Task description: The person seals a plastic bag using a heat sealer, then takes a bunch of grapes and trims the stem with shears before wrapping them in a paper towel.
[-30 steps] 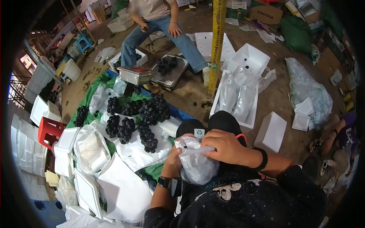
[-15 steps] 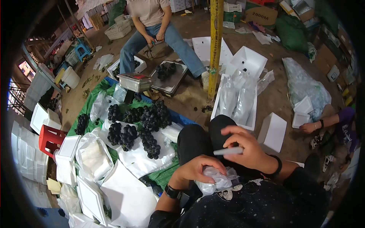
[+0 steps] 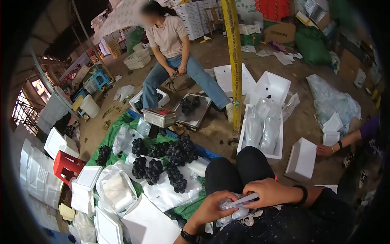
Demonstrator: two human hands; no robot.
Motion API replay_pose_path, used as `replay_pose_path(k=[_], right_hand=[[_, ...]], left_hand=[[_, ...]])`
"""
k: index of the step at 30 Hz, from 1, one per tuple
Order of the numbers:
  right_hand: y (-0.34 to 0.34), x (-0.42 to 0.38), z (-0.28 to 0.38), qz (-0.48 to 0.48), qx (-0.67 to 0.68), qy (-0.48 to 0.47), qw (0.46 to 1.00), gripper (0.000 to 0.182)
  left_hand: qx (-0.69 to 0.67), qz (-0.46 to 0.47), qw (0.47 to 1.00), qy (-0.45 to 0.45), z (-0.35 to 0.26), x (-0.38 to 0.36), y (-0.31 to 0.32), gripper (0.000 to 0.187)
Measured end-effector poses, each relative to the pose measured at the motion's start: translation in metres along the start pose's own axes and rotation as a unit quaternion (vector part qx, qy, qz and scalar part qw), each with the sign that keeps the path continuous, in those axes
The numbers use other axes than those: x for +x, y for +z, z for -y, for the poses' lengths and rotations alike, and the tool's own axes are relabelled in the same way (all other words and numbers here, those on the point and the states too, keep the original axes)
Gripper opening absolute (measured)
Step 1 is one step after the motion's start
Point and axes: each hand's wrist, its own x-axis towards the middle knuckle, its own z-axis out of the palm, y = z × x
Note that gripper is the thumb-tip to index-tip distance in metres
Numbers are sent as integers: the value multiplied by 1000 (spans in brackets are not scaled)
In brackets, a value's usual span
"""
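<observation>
A crumpled clear plastic bag [image 3: 232, 215] lies in the lap, just below both hands. My left hand [image 3: 214, 208] has its fingers bent around the bag and the near end of a flat whitish strip [image 3: 245, 199]. The strip's other end is pinched by my right hand [image 3: 266, 193]. To the left of the knees, bunches of dark grapes [image 3: 176, 179] rest on white plastic sheets [image 3: 166, 197] over a green cloth [image 3: 189, 209].
A yellow pole [image 3: 235, 65] stands ahead. Beyond it sit a person [image 3: 172, 44] and a scale [image 3: 191, 110] with grapes. Right of the pole is a foam box [image 3: 277, 152] of plastic-wrapped bundles. A co-worker's hand [image 3: 324, 150] touches another white foam box [image 3: 301, 160].
My right hand has come down to my left hand, bringing the strip onto the bag. The view has tilted up, and the co-worker's hand now reaches the white box at the right.
</observation>
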Motion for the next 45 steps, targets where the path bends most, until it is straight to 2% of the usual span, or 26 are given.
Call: replay_pose_path(k=[6,8,9,11,14,16,18,20,21,23,24,25,28,29,30,31,33,34,36,37,39,40,41,42,43,45], right_hand=[[2,19,10,-24,-41,9,999,19],[0,23,1,-20,-53,11,998,18],[0,25,4,-60,-25,9,998,15],[-7,25,9,-78,0,43,996,16],[-3,13,-5,-141,52,126,980,16],[0,3,-17,-199,67,162,964,15],[11,-11,-43,-278,112,173,938,14],[23,-24,-76,-371,132,189,900,14],[15,-28,-67,-384,136,205,890,16],[9,-33,-64,-393,151,246,873,16],[8,-37,-65,-397,159,269,863,16],[9,-40,-70,-393,106,265,874,19],[-2,-41,-54,-316,-18,65,946,26],[-1,-44,-70,-248,-28,42,968,34],[-1,-45,-67,-205,-78,76,973,36],[-2,-42,-61,-193,-93,88,973,33],[-9,-39,-59,-149,-66,35,986,21],[-9,-37,-57,-148,-59,28,987,19],[-5,-32,-55,-185,-49,16,981,16],[0,-32,-59,-208,-60,54,975,15],[9,-31,-71,-294,4,58,954,16],[9,-30,-75,-334,34,54,940,17],[6,-33,-77,-318,0,59,946,18],[10,-35,-82,-317,26,67,946,19],[14,-33,-91,-316,51,72,945,20],[16,-32,-97,-299,104,116,942,23]], left_hand=[[17,-99,993,62,6,0,0,31],[20,-121,992,34,11,1,-3,32],[14,-136,990,17,16,3,-4,32],[-1,-167,986,14,21,11,-6,31],[1,-57,998,-18,35,49,-14,23],[11,-7,1000,6,34,89,-10,19],[-24,61,997,46,63,133,6,21],[8,86,996,30,66,167,20,20],[28,95,995,17,67,180,26,19],[67,114,991,-11,73,200,37,17],[125,125,984,21,89,211,46,17],[183,133,973,54,96,219,49,18],[155,141,977,24,105,222,47,22],[132,132,982,0,111,222,44,24],[99,148,984,-28,106,218,38,25],[119,150,981,21,112,219,34,23],[56,149,986,-49,103,211,28,18],[22,143,989,-8,111,210,26,22],[17,123,992,-32,102,202,25,22],[9,137,988,-69,85,195,21,22],[-32,152,982,-112,77,189,10,27],[-137,153,968,-145,75,183,5,32],[-242,151,942,-178,73,174,2,36],[-344,147,903,-213,73,163,-1,41],[-336,187,910,-159,77,157,-6,61],[-199,211,954,-77,71,147,-7,72]])
